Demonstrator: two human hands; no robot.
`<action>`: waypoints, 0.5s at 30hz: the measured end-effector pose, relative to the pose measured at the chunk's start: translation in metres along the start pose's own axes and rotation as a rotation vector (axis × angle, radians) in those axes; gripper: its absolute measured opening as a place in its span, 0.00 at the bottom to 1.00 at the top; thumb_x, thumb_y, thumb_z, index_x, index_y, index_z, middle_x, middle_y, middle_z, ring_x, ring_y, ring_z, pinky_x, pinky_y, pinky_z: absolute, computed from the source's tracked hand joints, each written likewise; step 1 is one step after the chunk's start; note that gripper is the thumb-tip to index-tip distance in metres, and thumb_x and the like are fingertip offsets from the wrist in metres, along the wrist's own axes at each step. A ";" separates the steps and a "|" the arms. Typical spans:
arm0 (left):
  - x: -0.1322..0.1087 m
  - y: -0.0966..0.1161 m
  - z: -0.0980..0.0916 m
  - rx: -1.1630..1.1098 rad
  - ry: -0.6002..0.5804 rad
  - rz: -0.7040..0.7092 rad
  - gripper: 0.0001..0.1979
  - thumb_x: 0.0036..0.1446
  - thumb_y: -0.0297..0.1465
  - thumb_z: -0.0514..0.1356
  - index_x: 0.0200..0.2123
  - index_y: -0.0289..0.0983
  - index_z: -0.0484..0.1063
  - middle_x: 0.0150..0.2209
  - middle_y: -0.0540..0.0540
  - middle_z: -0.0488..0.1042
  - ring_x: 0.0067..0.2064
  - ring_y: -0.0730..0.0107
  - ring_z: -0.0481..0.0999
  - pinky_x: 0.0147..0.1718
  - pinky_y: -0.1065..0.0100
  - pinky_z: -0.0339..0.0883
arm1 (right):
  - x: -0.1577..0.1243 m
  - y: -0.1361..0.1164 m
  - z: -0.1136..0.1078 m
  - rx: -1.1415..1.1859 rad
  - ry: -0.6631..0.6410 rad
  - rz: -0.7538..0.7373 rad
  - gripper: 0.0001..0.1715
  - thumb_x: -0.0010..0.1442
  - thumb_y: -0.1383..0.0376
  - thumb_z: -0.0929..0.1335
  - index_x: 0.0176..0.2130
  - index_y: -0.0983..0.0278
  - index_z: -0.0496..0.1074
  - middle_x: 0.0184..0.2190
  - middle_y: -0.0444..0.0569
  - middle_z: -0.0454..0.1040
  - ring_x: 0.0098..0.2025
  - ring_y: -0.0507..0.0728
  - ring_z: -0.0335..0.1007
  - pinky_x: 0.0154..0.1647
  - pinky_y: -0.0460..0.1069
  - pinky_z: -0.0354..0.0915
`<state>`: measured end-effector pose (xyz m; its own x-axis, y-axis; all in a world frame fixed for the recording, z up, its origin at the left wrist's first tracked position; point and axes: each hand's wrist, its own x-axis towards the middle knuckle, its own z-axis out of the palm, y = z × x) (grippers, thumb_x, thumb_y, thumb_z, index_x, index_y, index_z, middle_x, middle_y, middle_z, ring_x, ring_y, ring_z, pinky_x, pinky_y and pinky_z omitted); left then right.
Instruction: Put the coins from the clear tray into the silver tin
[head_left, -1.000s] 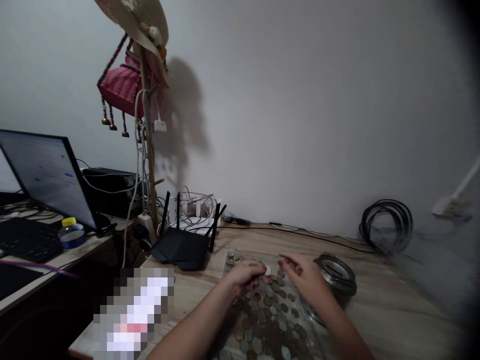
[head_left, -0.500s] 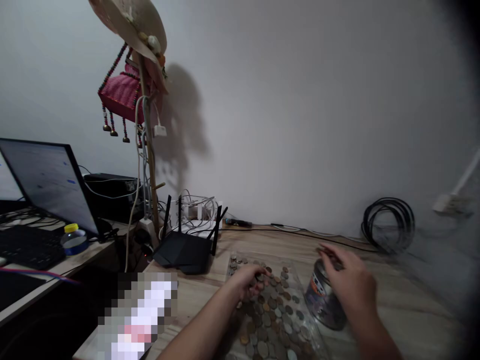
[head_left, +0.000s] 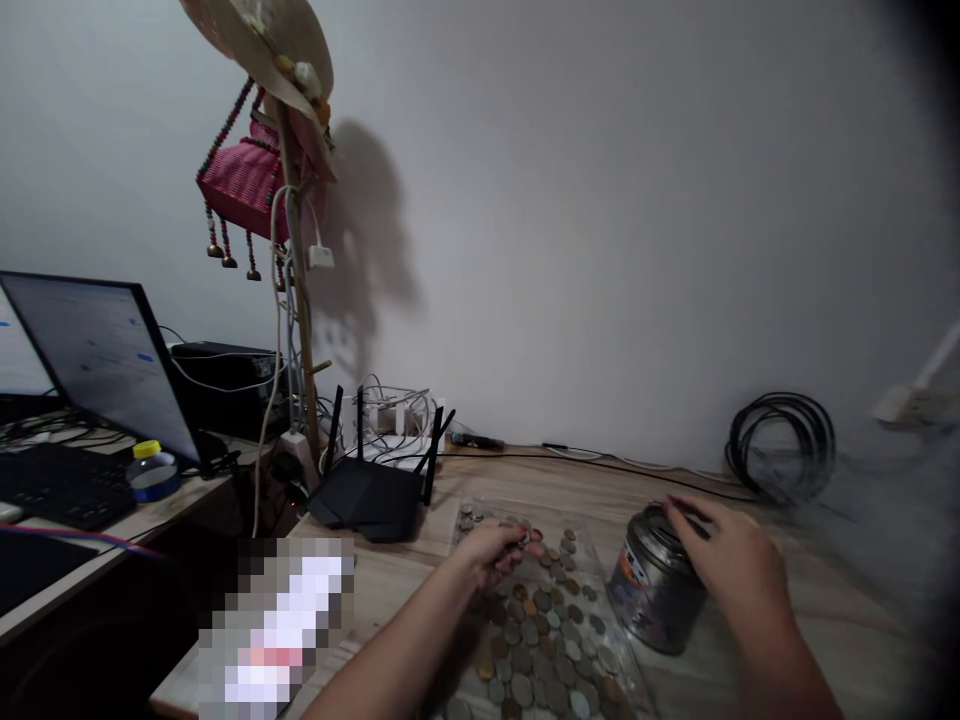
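Note:
Many loose coins lie spread over a clear plastic tray or sheet on the wooden table. Above its far left part, my left hand is closed, with a coin showing at the pinched fingertips. A dark metal coin tin, its label partly orange, stands upright just right of the coins. Over its lid is my right hand, thumb and forefinger bent at the top near a dark opening. Whatever those fingertips pinch, if anything, cannot be made out.
A black router with upright antennas stands left of the coins. Behind lie a cable along the wall and a coiled black cable. A blurred-out patch covers something at the front left. A monitor and bottle are further left.
My right hand has shifted a little right and lower onto the tin's lid; the coin seen in its fingers before no longer shows. The left hand stays over the coins, fingertips slightly moved.

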<state>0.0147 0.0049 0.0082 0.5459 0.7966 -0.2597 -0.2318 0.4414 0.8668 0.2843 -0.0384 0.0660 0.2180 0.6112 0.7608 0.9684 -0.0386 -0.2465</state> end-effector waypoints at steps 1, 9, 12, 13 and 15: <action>0.000 0.000 0.000 0.008 -0.008 0.006 0.09 0.51 0.32 0.54 0.29 0.31 0.69 0.24 0.47 0.72 0.13 0.88 0.51 0.12 0.78 0.33 | -0.001 -0.009 -0.002 0.057 0.071 -0.026 0.18 0.51 0.55 0.61 0.34 0.62 0.73 0.32 0.50 0.74 0.36 0.59 0.66 0.36 0.52 0.59; -0.002 -0.004 0.001 0.112 -0.079 0.050 0.15 0.51 0.42 0.55 0.28 0.34 0.67 0.15 0.56 0.62 0.11 0.87 0.45 0.13 0.76 0.30 | -0.039 -0.094 0.029 0.432 -0.458 -0.271 0.17 0.56 0.57 0.58 0.37 0.62 0.70 0.34 0.50 0.72 0.34 0.54 0.65 0.34 0.48 0.59; -0.002 -0.004 0.001 0.113 -0.047 0.044 0.15 0.51 0.43 0.54 0.27 0.36 0.64 0.14 0.56 0.60 0.11 0.86 0.45 0.14 0.76 0.31 | -0.053 -0.112 0.042 0.401 -0.582 -0.306 0.18 0.57 0.58 0.57 0.30 0.62 0.71 0.29 0.48 0.70 0.31 0.53 0.64 0.30 0.46 0.56; -0.002 -0.004 0.002 0.117 -0.037 0.041 0.16 0.51 0.44 0.54 0.27 0.36 0.64 0.13 0.56 0.60 0.11 0.86 0.45 0.14 0.76 0.31 | -0.056 -0.115 0.044 0.398 -0.593 -0.296 0.19 0.57 0.58 0.56 0.28 0.63 0.71 0.27 0.47 0.70 0.30 0.53 0.63 0.29 0.46 0.55; -0.001 -0.004 0.002 0.121 -0.035 0.009 0.17 0.51 0.45 0.53 0.27 0.36 0.64 0.14 0.56 0.60 0.11 0.86 0.46 0.14 0.77 0.31 | -0.059 -0.116 0.047 0.404 -0.592 -0.264 0.19 0.57 0.59 0.57 0.29 0.62 0.71 0.26 0.47 0.69 0.29 0.52 0.63 0.28 0.46 0.55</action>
<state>0.0163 0.0016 0.0062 0.5721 0.7847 -0.2385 -0.1391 0.3794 0.9147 0.1533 -0.0326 0.0218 -0.2261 0.8864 0.4039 0.8349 0.3899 -0.3885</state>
